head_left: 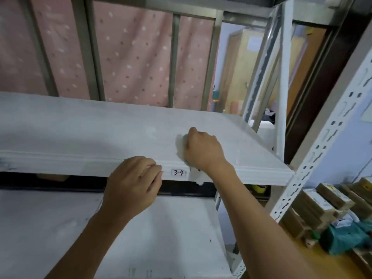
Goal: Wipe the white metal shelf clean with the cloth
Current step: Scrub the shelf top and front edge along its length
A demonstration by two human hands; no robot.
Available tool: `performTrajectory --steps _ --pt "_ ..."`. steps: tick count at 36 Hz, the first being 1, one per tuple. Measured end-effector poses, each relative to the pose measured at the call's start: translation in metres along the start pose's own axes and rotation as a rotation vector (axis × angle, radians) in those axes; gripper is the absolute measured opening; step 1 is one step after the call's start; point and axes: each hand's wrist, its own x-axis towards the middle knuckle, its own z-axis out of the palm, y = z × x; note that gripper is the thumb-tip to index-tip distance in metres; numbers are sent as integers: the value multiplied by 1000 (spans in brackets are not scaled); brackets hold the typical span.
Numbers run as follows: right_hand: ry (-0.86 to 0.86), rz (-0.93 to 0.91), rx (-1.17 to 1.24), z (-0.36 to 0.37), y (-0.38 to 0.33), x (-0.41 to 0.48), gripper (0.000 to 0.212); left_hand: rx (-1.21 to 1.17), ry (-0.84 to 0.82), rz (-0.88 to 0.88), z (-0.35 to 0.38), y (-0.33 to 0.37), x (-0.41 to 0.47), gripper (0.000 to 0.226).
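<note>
The white metal shelf (90,127) runs across the middle of the view, its front lip carrying a small label that reads 3-4 (178,173). My right hand (203,151) grips a crumpled white cloth (181,147) and presses it on the shelf top near the front right; a tail of the cloth hangs over the lip. My left hand (133,186) rests on the front lip left of the label, fingers curled over the edge.
A lower white shelf (60,228) lies below. Slotted white uprights (322,141) stand at the right. Behind hang pink dotted curtains (130,57) on a grey frame. Cardboard boxes (322,200) and a green bag (342,236) sit at the lower right.
</note>
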Motion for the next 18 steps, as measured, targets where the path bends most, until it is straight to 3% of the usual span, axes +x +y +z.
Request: performTrajectory --steps 8,13,18 --pt "65 -131 55 14 -78 3 13 83 9 -125 -41 -75 -27 13" --pt "41 -214 57 21 -120 7 29 44 -20 -116 -49 -92 -30 14" --pt "77 -344 79 30 -156 11 28 67 -10 -127 -54 -105 -33 14"
